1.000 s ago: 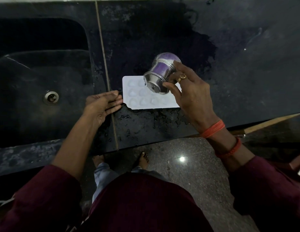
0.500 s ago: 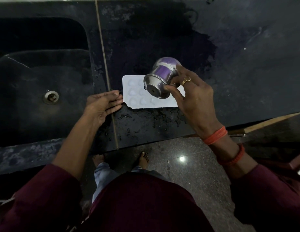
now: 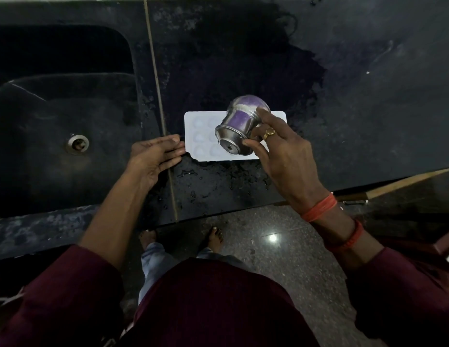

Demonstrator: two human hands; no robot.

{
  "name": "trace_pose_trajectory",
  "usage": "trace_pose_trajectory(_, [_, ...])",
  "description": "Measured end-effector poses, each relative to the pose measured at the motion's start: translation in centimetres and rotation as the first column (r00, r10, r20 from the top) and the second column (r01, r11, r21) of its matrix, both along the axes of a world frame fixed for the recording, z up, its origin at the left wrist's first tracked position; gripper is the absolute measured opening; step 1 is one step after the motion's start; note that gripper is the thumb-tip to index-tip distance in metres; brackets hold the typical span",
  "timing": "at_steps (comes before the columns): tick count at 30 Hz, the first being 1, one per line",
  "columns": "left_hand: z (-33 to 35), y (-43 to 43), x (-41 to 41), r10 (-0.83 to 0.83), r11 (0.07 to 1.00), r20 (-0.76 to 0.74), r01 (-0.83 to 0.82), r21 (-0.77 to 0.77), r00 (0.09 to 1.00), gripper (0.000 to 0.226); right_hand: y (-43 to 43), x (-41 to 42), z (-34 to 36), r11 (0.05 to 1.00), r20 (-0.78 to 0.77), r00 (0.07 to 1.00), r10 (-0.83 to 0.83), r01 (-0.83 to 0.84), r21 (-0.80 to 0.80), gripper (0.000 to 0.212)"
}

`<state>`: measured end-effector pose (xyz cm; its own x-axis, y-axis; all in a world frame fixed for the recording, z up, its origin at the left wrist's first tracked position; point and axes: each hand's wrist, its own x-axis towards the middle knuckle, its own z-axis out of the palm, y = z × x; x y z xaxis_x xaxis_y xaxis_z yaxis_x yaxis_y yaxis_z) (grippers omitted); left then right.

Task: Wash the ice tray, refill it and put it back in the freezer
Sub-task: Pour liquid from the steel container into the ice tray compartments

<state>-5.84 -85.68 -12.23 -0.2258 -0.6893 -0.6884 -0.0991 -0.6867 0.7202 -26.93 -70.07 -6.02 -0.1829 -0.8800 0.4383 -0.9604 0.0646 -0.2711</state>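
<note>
A white ice tray (image 3: 202,136) with rounded wells lies flat on the dark counter (image 3: 368,108), just right of the sink. My right hand (image 3: 283,151) grips a steel cup (image 3: 239,126) and holds it tipped over the tray's right half, mouth away from me, base toward the camera. The cup and hand hide the tray's right part. My left hand (image 3: 155,154) rests flat on the counter, fingers straight, fingertips touching the tray's left edge.
A dark sink (image 3: 55,126) with a metal drain (image 3: 77,144) fills the left. Water drops (image 3: 218,179) lie on the counter in front of the tray. The counter's front edge runs just below, over a polished floor and my bare feet.
The tipped cup has drifted slightly toward me and lower over the tray. My left hand and the tray have stayed where they were.
</note>
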Motion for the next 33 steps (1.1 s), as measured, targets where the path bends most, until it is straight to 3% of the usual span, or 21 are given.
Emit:
trace_pose_trajectory(21, [-0.21,-0.20,-0.06,-0.017,1.000,0.023,0.017,0.002,1.000,0.007,0.04,-0.03,0.23,1.000,-0.011,1.000,0.003,-0.004,-0.007,0.044])
trace_pose_trajectory(33, [0.01,-0.03,-0.19,-0.033,0.999,0.018,0.033,-0.008,0.999,0.010,0.18,0.18,0.73,1.000,0.045,0.999,0.002,-0.002,-0.013,0.032])
